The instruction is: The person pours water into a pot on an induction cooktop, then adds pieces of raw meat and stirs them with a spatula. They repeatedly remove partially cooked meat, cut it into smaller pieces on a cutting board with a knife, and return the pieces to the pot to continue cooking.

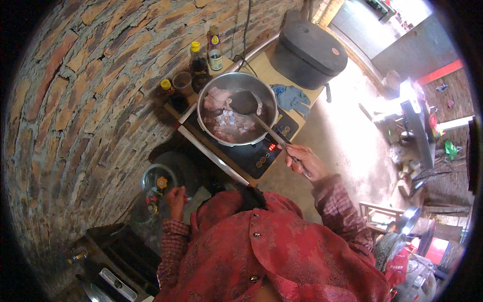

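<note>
My right hand (307, 160) grips the long handle of a metal ladle (271, 132). The ladle's round, dark bowl rests inside a metal pot (273, 126), over pieces of pale meat (217, 98) in brownish liquid. Faint steam seems to hang over the pot. Beneath it is a black induction cooktop (260, 160) with lit red digits. My left hand (176, 201) is low at the left, near the table's front edge, with its fingers curled. Something small and reddish shows at its fingertips, too blurred to name.
Bottles with yellow caps (195, 47) and a cup (183, 82) stand behind the pot by the brick wall (90, 94). A grey-blue cloth (292, 98) and a dark lidded container (311, 53) sit to the right. An orange knob (161, 182) is below my left.
</note>
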{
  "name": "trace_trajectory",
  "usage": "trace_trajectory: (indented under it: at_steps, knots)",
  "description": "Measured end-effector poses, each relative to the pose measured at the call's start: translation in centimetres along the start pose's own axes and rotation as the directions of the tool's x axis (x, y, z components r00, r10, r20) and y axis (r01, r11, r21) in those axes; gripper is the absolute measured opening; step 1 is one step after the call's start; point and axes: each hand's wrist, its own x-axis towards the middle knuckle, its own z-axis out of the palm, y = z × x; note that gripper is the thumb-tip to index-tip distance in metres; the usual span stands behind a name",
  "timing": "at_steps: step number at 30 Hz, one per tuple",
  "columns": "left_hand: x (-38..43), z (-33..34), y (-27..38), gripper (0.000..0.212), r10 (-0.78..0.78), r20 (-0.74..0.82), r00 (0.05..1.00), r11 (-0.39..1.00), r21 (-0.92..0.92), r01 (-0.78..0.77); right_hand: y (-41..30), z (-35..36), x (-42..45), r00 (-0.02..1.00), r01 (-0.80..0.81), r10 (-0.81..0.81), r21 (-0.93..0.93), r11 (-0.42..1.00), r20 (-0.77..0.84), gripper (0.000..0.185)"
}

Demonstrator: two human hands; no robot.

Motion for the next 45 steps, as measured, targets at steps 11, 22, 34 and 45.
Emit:
trace_trajectory:
  at_steps: [11, 22, 34, 45]
  knots:
    - [1.1, 1.0, 1.4, 0.023, 0.095, 0.019, 0.995, 0.995, -0.029, -0.094, 1.1, -0.4, -0.1, 1.0, -0.029, 0.029, 0.202, 0.979, 0.004, 0.028]
    - [1.4, 1.5, 0.9, 0.021, 0.039, 0.035, 0.999, 0.999, -0.019, -0.038, -0.9, 1.9, 0.2, 0.993, 0.072, -0.089, -0.201, 0.977, -0.08, 0.022]
    - [0.6, 1.0, 3.8, 0.025, -0.001, 0.037, 0.999, 1.0, 0.023, 0.0, 0.5, -0.6, -4.6, 0.841, 0.154, -0.539, -0.939, 0.309, -0.039, 0.018]
    - [-0.2, 1.3, 4.2, 0.02, -0.001, -0.007, 1.0, 0.999, -0.052, 0.0, -2.1, 2.1, -0.8, 0.962, 0.089, -0.245, -0.713, 0.695, -0.119, 0.02]
